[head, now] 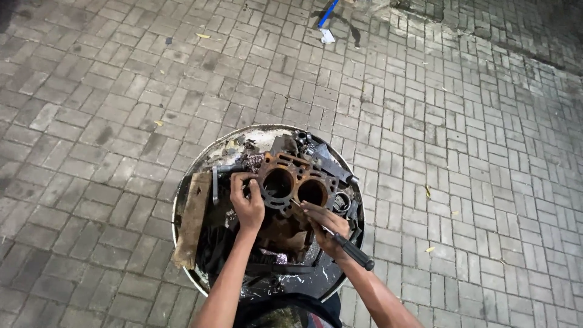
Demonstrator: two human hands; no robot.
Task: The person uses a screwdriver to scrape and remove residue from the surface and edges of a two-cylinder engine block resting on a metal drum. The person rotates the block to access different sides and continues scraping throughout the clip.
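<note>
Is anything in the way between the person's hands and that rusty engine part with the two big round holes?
Nothing visible is. The left hand already rests on the edge of the rusty two-bore engine block, and the right hand holds a black-handled tool whose tip reaches the block's near edge.

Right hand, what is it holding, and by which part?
The right hand holds a black-handled screwdriver near the top of its handle, tip at the rusty two-bore metal engine block. The left hand rests on the block's edge.

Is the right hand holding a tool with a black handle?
Yes, the right hand grips a screwdriver with a black handle.
</note>
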